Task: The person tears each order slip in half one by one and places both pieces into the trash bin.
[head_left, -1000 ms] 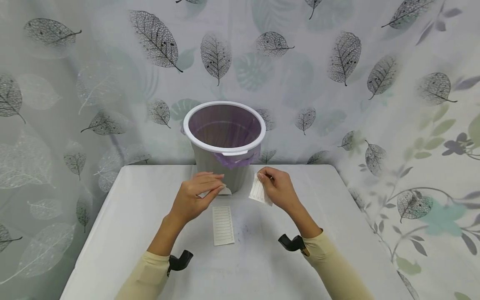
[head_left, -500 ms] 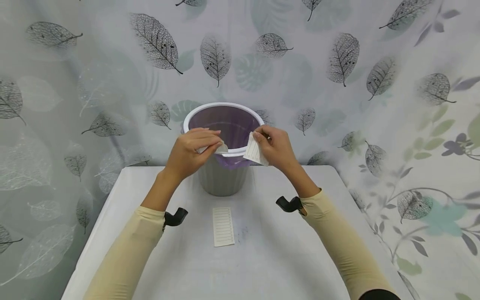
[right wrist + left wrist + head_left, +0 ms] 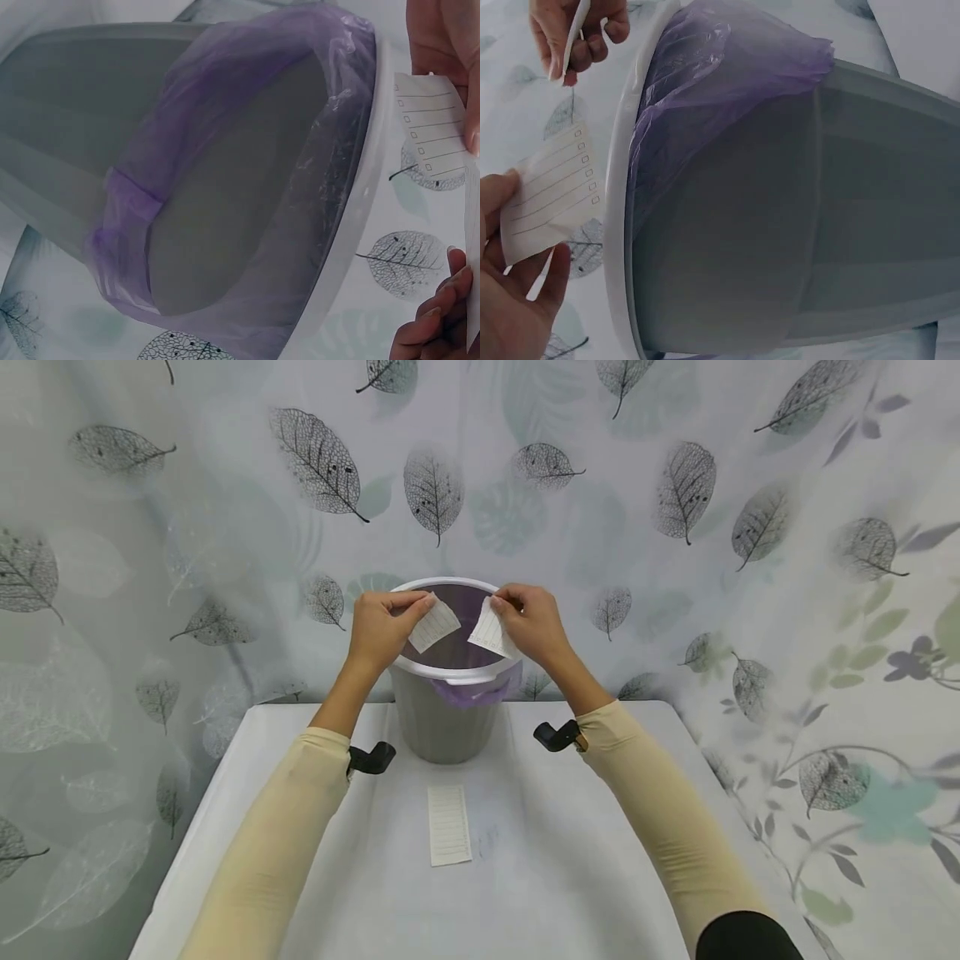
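My left hand (image 3: 378,628) pinches a torn piece of lined paper (image 3: 437,627) by its corner, over the bin's mouth. Little checkboxes run along one edge of this piece (image 3: 551,191) in the left wrist view. Another piece of lined paper (image 3: 491,632) hangs from my right hand (image 3: 534,620), gripped between thumb and fingers, a short gap away. Beneath both hands stands a grey bin (image 3: 446,718) with a white rim (image 3: 465,675) and a purple plastic liner (image 3: 476,693) folded over it. In the right wrist view, the right hand's paper (image 3: 472,247) appears nearly edge-on.
On the white-covered table (image 3: 570,860), in front of the bin, lies a lined paper strip (image 3: 448,825). A leaf-patterned curtain (image 3: 525,510) rises behind and at both sides. Black wrist mounts (image 3: 372,758) sit at both cuffs.
Both hands have risen from near the table to above the bin's mouth, still holding their paper pieces. The left piece has turned into fuller view. The bin and table strip stay put.
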`<action>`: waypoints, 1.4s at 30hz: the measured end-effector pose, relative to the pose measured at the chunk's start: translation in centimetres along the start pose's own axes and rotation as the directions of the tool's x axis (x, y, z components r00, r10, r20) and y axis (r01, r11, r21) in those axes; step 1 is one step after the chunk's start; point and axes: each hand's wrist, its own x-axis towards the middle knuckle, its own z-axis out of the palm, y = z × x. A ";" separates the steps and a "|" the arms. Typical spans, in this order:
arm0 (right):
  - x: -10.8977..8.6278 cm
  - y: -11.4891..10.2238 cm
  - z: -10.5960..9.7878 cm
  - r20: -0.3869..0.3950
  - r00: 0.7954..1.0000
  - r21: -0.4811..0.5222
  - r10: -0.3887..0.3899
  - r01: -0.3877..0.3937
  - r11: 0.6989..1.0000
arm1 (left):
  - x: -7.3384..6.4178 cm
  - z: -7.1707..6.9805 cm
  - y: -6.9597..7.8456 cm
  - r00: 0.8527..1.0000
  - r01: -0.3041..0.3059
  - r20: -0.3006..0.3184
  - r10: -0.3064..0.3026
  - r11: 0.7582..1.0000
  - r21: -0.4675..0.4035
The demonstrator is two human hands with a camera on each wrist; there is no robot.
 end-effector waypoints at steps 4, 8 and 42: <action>0.7 0.1 0.5 0.010 1.000 -0.011 0.027 -0.027 1.000 | 0.5 -0.1 -0.1 0.995 0.101 0.001 -0.101 0.995 -0.026; 1.2 0.2 0.8 0.014 0.999 -0.028 0.046 -0.045 0.999 | 1.2 -0.1 -0.2 0.974 0.228 0.015 -0.228 0.972 -0.053; 0.8 3.2 1.0 0.074 0.996 -0.167 0.044 -0.031 0.986 | 2.6 -1.7 -1.7 0.873 0.482 0.231 -0.430 0.836 -0.264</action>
